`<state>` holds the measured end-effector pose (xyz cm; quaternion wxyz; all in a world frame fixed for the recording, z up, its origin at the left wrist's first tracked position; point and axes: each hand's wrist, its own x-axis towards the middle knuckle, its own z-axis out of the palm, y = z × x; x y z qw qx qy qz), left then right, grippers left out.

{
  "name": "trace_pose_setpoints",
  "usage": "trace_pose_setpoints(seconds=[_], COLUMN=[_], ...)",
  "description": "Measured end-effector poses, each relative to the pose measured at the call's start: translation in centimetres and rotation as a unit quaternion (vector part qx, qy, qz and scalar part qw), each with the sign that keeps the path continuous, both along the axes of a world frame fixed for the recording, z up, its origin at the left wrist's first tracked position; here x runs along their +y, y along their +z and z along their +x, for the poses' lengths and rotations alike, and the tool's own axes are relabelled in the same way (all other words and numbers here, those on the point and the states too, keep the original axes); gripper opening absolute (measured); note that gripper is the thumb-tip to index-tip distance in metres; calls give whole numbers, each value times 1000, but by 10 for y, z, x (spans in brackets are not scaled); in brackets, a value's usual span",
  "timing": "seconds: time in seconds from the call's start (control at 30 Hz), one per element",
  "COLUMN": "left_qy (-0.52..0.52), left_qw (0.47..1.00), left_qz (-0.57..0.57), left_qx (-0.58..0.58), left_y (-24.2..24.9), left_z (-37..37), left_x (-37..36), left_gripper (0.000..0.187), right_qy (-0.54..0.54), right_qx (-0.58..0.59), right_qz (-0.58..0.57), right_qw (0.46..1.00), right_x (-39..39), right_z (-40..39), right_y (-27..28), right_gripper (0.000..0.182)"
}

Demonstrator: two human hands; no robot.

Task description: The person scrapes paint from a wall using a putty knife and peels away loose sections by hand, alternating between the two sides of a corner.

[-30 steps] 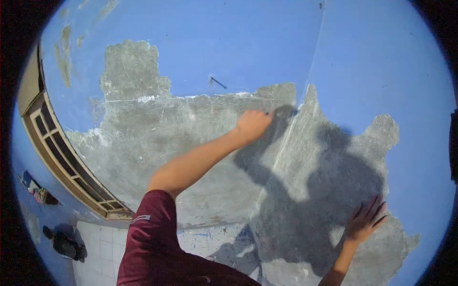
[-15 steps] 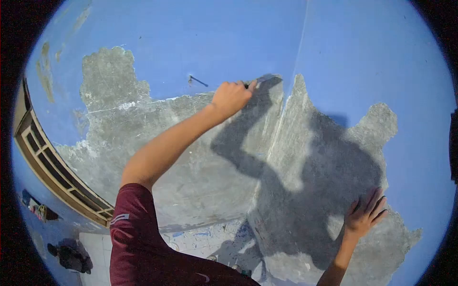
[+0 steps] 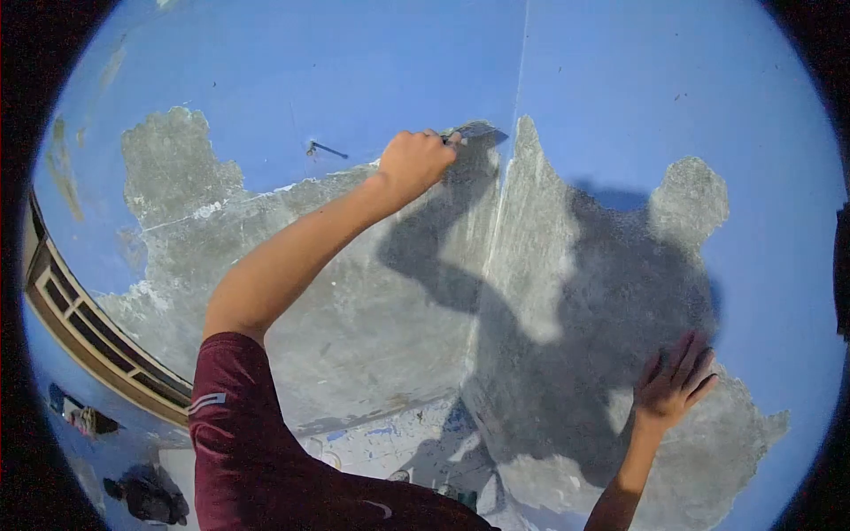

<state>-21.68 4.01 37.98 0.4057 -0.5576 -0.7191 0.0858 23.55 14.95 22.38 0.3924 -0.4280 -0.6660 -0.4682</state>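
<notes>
My left hand (image 3: 418, 164) is closed around a scraper (image 3: 482, 136), its thin blade lying against the wall at the upper edge of the bare grey patch, close to the corner. The handle is mostly hidden in my fingers. Blue paint (image 3: 398, 71) covers the wall above the blade. On the right-hand wall, my right hand (image 3: 675, 388) rests with its fingers spread, over exposed grey plaster (image 3: 611, 354) near the ragged paint edge. It holds nothing.
A nail or hook (image 3: 328, 149) sticks out of the blue wall left of my left hand. A wooden window frame (image 3: 97, 341) stands at the left. Paint flakes litter the floor (image 3: 381, 442) below. A dark object (image 3: 152, 496) lies at the lower left.
The view has shifted, with the wall features sliding left. Relative to the nail, the scraper has moved right, toward the corner. My right hand stays spread on the wall.
</notes>
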Motion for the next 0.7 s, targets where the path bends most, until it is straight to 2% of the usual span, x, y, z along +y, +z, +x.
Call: trace_pose_setpoints(seconds=[0.13, 0.23, 0.43, 0.7], left_qy=[-30, -24, 9, -31], left_qw=[999, 1000, 1000, 999], left_qz=[28, 14, 11, 6], left_qx=[16, -2, 2, 26], left_y=[-2, 0, 1, -5], left_z=[-1, 10, 12, 1], left_x=[10, 9, 10, 20], left_gripper=[45, 46, 46, 45], right_qy=[15, -19, -1, -15], right_qx=[-2, -8, -11, -12], right_qz=[6, -15, -1, -5], right_qw=[1000, 1000, 1000, 1000], right_x=[-1, -1, 2, 0], right_z=[-1, -1, 1, -1], right_y=[1, -1, -2, 0], right_gripper=[49, 50, 51, 53])
